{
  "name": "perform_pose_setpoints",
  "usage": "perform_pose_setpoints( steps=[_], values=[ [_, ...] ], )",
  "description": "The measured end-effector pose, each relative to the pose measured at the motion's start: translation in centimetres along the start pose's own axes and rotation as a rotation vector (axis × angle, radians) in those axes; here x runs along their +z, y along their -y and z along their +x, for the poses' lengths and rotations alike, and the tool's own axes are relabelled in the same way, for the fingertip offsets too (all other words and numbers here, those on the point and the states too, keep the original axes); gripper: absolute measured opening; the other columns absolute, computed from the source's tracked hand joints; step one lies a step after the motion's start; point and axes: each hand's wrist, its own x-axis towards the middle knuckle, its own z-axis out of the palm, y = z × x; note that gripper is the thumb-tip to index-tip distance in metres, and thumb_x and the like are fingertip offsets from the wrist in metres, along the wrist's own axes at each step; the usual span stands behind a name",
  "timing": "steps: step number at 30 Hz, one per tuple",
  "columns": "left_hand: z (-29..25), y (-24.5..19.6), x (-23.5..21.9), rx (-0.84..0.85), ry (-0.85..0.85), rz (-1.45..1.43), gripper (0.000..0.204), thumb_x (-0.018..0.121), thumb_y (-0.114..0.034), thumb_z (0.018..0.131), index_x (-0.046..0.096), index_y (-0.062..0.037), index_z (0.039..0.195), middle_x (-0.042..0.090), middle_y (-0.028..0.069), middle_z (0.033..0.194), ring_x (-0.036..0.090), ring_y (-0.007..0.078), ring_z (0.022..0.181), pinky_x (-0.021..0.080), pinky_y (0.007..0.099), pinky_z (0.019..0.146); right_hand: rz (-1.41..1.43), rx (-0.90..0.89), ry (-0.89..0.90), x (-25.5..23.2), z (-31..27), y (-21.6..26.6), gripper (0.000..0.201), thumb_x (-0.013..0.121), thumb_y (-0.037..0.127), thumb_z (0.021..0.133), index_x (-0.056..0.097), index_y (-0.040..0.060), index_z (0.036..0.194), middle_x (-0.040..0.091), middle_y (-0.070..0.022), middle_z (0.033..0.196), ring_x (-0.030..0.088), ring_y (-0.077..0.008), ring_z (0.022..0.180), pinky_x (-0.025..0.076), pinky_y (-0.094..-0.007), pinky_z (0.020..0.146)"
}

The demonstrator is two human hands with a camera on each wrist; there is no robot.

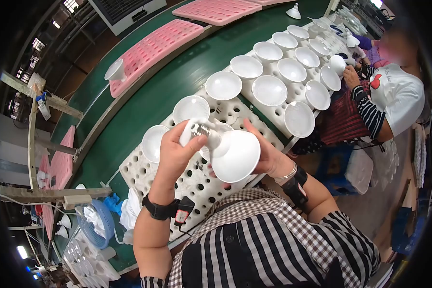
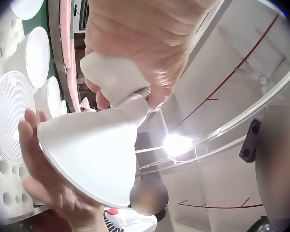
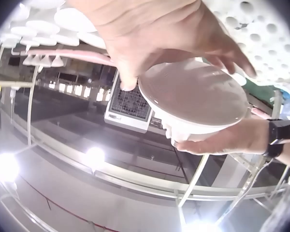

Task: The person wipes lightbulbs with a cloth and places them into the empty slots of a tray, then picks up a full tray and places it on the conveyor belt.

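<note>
A white reflector lamp bulb (image 1: 235, 157) with a metal screw base (image 1: 200, 129) is held up over the perforated white foam tray (image 1: 192, 187), its wide face tilted down toward the right. My left hand (image 1: 174, 150) grips the bulb at its neck and base, with a white cloth (image 2: 113, 77) bunched under the fingers. Thumb and fingertips close round the neck in the left wrist view. Around the wide end lies my right hand (image 1: 270, 156), fingers extended along the bulb's face and rim. In the right wrist view that hand (image 3: 154, 36) spreads over the bulb's face, thumb apart.
Several similar bulbs (image 1: 270, 90) stand face up in the foam trays. Pink perforated trays (image 1: 153, 50) lie beyond the green bench (image 1: 144, 105), one bearing a bulb (image 1: 115, 70). A blue basket (image 1: 97, 223) is at left. Another person (image 1: 393, 96) works at right.
</note>
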Motion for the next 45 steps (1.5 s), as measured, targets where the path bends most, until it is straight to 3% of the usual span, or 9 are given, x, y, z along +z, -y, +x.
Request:
perform_pose_setpoints(
  steps=[4, 7, 11, 15, 18, 23, 25, 31, 45],
  values=[
    [0.3, 0.4, 0.9, -0.163, -0.293, -0.044, 0.034, 0.072, -0.023, 0.085, 0.064, -0.0009, 0.109, 0.066, 0.0025, 0.093, 0.061, 0.0081, 0.074, 0.048, 0.0229, 0.065, -0.243, -0.394, -0.128, 0.7, -0.5, -0.4, 0.082, 0.043, 0.066, 0.09, 0.033, 0.0059, 0.144, 0.049, -0.0165, 0.135, 0.051, -0.0312, 0.123, 0.041, -0.0409, 0.104],
    [0.8, 0.5, 1.9, -0.194, -0.343, -0.19, 0.031, 0.067, -0.022, 0.088, 0.062, -0.0009, 0.11, 0.065, 0.0017, 0.091, 0.06, 0.0079, 0.073, 0.049, 0.0236, 0.067, -0.668, -0.674, -0.22, -1.3, -0.1, -1.8, 0.08, 0.049, 0.059, 0.091, 0.025, 0.0073, 0.147, 0.044, -0.0139, 0.139, 0.045, -0.0283, 0.129, 0.038, -0.0423, 0.106],
    [0.8, 0.8, 2.5, -0.147, -0.26, -0.184, 0.028, 0.059, -0.018, 0.093, 0.061, -0.001, 0.114, 0.064, 0.0054, 0.1, 0.061, 0.0107, 0.086, 0.049, 0.0262, 0.075, -0.4, -0.633, -0.184, -0.7, -0.2, -1.2, 0.075, 0.048, 0.059, 0.092, 0.026, 0.013, 0.147, 0.042, -0.0111, 0.141, 0.044, -0.0322, 0.129, 0.036, -0.0508, 0.107],
    [0.5, -0.4, 2.5, 0.549, -0.377, 0.783, 0.028, 0.052, -0.012, 0.093, 0.061, -0.0077, 0.119, 0.058, 0.0135, 0.124, 0.054, 0.0268, 0.113, 0.042, 0.0368, 0.091, 0.095, -0.338, 0.014, 0.2, -0.6, -0.4, 0.069, 0.042, 0.062, 0.092, 0.035, 0.0172, 0.144, 0.043, -0.0107, 0.142, 0.045, -0.0353, 0.128, 0.033, -0.0641, 0.104],
    [-0.6, -0.9, 3.2, 0.892, 0.002, 1.301, 0.038, 0.062, -0.013, 0.075, 0.066, -0.016, 0.113, 0.058, 0.0077, 0.127, 0.054, 0.0259, 0.115, 0.038, 0.04, 0.093, 0.281, -0.228, 0.048, 0.0, -0.7, -0.9, 0.071, 0.041, 0.063, 0.09, 0.038, 0.0177, 0.144, 0.042, -0.0159, 0.142, 0.044, -0.0437, 0.127, 0.033, -0.0698, 0.1],
    [1.8, 1.0, -1.3, 0.657, -0.49, 1.35, 0.039, 0.064, -0.009, 0.081, 0.063, -0.0115, 0.12, 0.059, 0.0081, 0.128, 0.053, 0.024, 0.117, 0.041, 0.0372, 0.093, 0.119, -0.132, 0.15, -0.5, -0.7, -0.5, 0.084, 0.047, 0.068, 0.083, 0.034, 0.0134, 0.145, 0.041, -0.0298, 0.138, 0.043, -0.0526, 0.123, 0.043, -0.0666, 0.091],
    [1.4, 1.5, -2.0, 0.056, -0.231, -0.167, 0.042, 0.063, -0.007, 0.086, 0.057, -0.0069, 0.128, 0.059, 0.0064, 0.126, 0.053, 0.0203, 0.117, 0.041, 0.0342, 0.097, 0.039, -0.083, 0.246, -0.4, -0.9, -0.5, 0.084, 0.045, 0.068, 0.084, 0.031, 0.0121, 0.146, 0.041, -0.0303, 0.137, 0.044, -0.0533, 0.121, 0.047, -0.0655, 0.085],
    [-0.4, -1.9, 1.8, 0.079, 0.134, 0.059, 0.075, 0.084, -0.026, 0.068, 0.052, -0.0041, 0.132, 0.054, 0.0082, 0.13, 0.053, 0.0196, 0.116, 0.041, 0.0333, 0.1, 0.058, -0.064, 0.212, 0.0, -0.3, -0.8, 0.084, 0.042, 0.068, 0.085, 0.029, 0.0123, 0.147, 0.043, -0.0288, 0.136, 0.048, -0.0541, 0.117, 0.049, -0.0663, 0.081],
    [0.0, -1.9, 2.4, 0.182, 0.08, 0.408, 0.045, 0.078, -0.025, 0.075, 0.065, -0.0049, 0.113, 0.061, 0.0117, 0.117, 0.056, 0.0267, 0.107, 0.044, 0.0374, 0.092, 0.164, -0.213, 0.109, -1.1, 1.1, -0.6, 0.071, 0.048, 0.061, 0.087, 0.039, 0.0178, 0.142, 0.045, -0.0121, 0.141, 0.045, -0.0378, 0.127, 0.03, -0.0744, 0.099]
  ],
)
